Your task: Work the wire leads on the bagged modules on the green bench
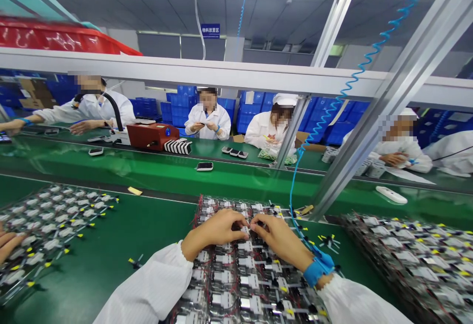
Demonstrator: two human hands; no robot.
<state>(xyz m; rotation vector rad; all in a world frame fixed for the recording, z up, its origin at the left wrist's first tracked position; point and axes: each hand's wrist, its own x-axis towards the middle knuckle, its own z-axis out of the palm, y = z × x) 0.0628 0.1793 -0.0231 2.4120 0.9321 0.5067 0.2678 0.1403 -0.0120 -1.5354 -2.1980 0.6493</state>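
In front of me lies a clear tray (pixel 221 284) holding rows of small white parts with red wires, black pieces and yellow tips. My left hand (pixel 220 228) is over its upper half, thumb and fingertips curled together at one of the parts. Close beside it, my right hand (pixel 281 238) pinches at the same spot, its fingertips almost meeting the left ones. Whatever is between the fingers is too small to make out. Around my right wrist is a blue wrist strap (pixel 318 267), joined to a coiled blue cord (pixel 314 132).
More part-filled trays lie left (pixel 40 225) and stacked right (pixel 417 260). A co-worker's hand (pixel 7 243) touches the left tray. Beyond, a green conveyor belt (pixel 166 171) carries a white device (pixel 205 166). A slanted metal post (pixel 369 117) rises right; several people sit opposite.
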